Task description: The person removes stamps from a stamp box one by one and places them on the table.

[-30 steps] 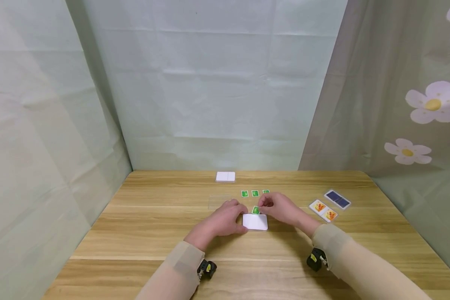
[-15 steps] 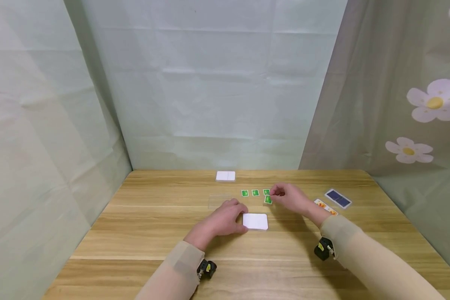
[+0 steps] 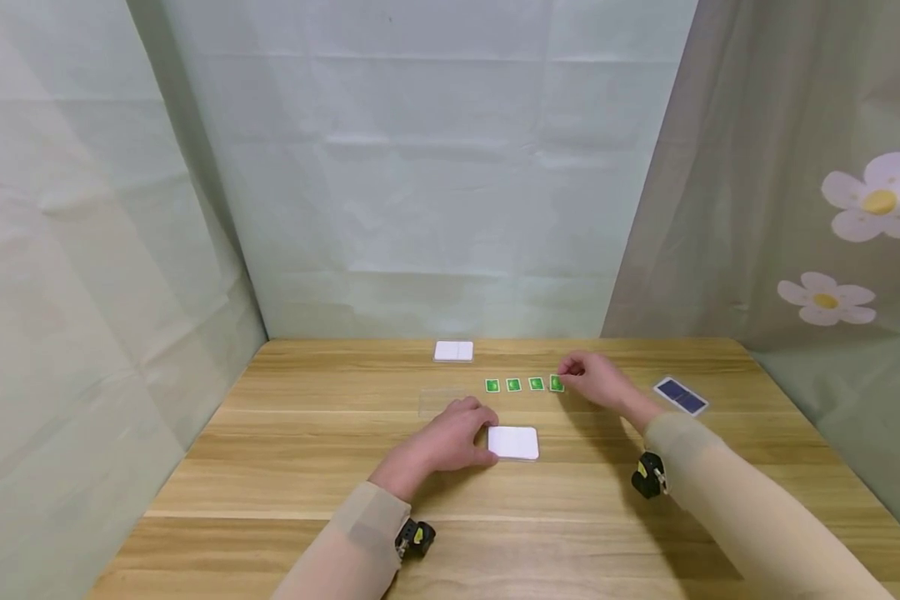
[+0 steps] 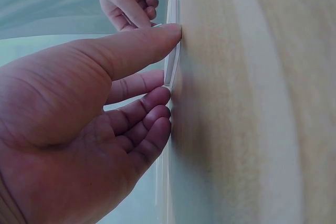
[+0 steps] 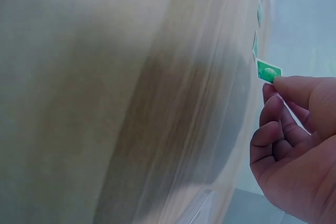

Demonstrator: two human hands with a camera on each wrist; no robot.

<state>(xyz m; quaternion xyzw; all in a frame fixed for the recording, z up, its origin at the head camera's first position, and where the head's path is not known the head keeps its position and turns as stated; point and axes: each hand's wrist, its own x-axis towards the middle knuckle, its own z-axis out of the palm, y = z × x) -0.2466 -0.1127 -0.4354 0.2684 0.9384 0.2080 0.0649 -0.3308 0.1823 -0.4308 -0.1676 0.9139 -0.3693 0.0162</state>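
1. At the right end of a row on the wooden tabletop [image 3: 330, 475], green card [image 3: 556, 383] pinched between thumb and forefinger of the right hand [image 3: 600, 382]; fingertips hide part of its right edge; cannot tell whether it touches the wood
2. Left of it, three green cards [image 3: 513, 384], spaced apart in one line; prints too small to read from the head
3. Nearer the person, white card stack [image 3: 514, 442], left end held between thumb and fingers of the left hand [image 3: 453, 437]; that end partly covered
4. Beyond the left hand, clear plastic piece [image 3: 438, 402]; faint, partly hidden
5. Toward the back edge, second white stack [image 3: 453, 351]; dark blue cards [image 3: 681, 395] off to the right
6. Left wrist view alone gives the stack edge-on, plus the left hand's bent lower fingers; right hand cut off at top
7. Right wrist view alone gives a pale round motif on the pinched card, tilted against its neighbours, those mere slivers; clear plastic corner [image 5: 199, 211] cut off below, contents unreadable
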